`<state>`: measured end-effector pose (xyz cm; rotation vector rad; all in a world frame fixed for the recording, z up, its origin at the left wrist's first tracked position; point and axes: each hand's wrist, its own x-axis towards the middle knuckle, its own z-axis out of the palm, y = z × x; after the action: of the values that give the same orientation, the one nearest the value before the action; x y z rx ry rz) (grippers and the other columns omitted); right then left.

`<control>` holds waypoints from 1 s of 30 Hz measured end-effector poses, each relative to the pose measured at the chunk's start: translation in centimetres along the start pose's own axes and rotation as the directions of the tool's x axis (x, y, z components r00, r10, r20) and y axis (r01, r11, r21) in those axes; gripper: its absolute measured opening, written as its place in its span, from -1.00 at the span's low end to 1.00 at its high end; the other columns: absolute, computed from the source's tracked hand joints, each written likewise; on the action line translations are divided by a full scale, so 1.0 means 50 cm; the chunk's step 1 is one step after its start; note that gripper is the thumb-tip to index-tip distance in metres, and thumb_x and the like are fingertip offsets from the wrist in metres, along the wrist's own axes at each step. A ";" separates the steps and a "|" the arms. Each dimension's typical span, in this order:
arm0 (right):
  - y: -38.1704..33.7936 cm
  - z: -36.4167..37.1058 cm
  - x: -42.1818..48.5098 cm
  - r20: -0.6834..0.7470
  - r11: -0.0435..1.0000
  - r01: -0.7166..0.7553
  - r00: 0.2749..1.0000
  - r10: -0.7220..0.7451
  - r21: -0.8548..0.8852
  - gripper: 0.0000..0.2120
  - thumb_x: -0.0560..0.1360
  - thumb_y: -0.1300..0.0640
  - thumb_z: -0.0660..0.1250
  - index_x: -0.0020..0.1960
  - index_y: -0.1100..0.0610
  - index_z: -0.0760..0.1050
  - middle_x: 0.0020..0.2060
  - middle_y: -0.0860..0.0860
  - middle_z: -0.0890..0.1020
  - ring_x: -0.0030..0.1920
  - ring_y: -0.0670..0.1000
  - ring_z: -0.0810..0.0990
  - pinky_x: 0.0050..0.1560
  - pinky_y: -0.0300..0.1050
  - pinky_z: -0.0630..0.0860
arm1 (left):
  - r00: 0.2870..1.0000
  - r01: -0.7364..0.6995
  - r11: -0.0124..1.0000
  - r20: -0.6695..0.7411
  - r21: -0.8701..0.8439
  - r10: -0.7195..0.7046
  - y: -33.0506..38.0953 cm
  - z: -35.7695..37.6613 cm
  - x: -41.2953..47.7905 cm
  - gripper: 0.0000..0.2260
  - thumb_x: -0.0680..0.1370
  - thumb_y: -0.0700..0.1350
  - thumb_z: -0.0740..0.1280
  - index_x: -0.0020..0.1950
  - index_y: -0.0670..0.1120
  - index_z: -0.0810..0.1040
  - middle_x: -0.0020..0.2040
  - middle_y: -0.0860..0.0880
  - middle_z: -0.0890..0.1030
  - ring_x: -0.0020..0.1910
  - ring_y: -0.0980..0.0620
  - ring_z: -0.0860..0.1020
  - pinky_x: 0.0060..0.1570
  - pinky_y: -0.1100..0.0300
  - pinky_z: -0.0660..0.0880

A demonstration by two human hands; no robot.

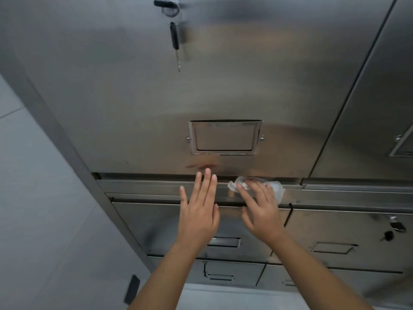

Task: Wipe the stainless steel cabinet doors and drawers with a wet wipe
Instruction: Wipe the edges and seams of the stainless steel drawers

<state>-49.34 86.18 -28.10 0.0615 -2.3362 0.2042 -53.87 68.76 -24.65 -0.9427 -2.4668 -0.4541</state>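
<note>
We press the wipe (pixel 278 187) under our right grip (pixel 261 209), fingers spread and nearly straight on top of it, not curled round it. The wipe is crumpled into a strip against the ledge (pixel 145 186) below the door (pixel 201 86). Its long axis runs sideways along the ledge, one end sticking out left of the fingertips, the other to their right. Our left grip (pixel 199 211) is just left of the right one, flat and open, fingers straight, pointing up at the door, holding nothing. Above both grips sits a label frame (pixel 225 152); under the palms, a drawer (pixel 156 224). Keys (pixel 175 39) hang far above the left grip.
</note>
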 end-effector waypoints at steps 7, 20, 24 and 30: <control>0.034 -0.020 -0.002 0.151 0.990 0.139 0.979 -0.136 -0.008 -0.48 0.38 0.18 0.19 0.34 0.22 0.42 0.29 0.18 0.46 0.35 0.11 0.31 0.35 0.11 0.24 | 1.000 -0.017 1.000 0.022 0.018 0.016 0.086 0.005 0.034 -0.30 0.42 -0.17 0.44 0.46 -0.18 0.16 0.48 -0.12 0.18 0.43 -0.18 0.19 0.23 -0.32 0.12; 0.190 -0.071 -0.062 0.135 0.921 0.306 0.950 -0.280 -0.239 -0.35 0.38 0.19 0.12 0.45 0.27 0.11 0.49 0.12 0.14 0.50 0.07 -0.02 0.39 0.08 0.12 | 1.000 0.011 1.000 0.010 0.022 -0.011 0.180 0.027 0.071 -0.28 0.34 -0.26 0.44 0.46 -0.18 0.24 0.48 -0.09 0.19 0.44 -0.17 0.19 0.22 -0.33 0.07; 0.198 -0.060 -0.063 0.102 0.903 0.337 0.941 -0.321 -0.266 -0.34 0.38 0.22 0.11 0.46 0.29 0.08 0.49 0.13 0.04 0.51 0.08 -0.06 0.41 0.09 0.04 | 1.000 0.026 1.000 0.006 0.006 -0.027 0.179 0.028 0.071 -0.24 0.32 -0.32 0.42 0.47 -0.16 0.21 0.49 -0.05 0.15 0.45 -0.15 0.17 0.23 -0.30 0.04; 0.190 -0.062 -0.066 0.014 0.925 0.344 0.938 -0.346 -0.159 -0.35 0.38 0.26 0.10 0.46 0.30 0.07 0.52 0.09 -0.09 0.51 0.08 -0.04 0.41 0.08 0.07 | 0.999 0.048 0.999 0.006 -0.014 -0.047 0.181 0.033 0.072 -0.23 0.34 -0.33 0.41 0.47 -0.12 0.14 0.49 -0.03 0.13 0.45 -0.13 0.13 0.24 -0.27 0.05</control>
<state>-45.87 95.99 -29.56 0.3880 -2.2748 -0.1580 -50.51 77.90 -22.88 -0.8938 -2.4990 -0.4855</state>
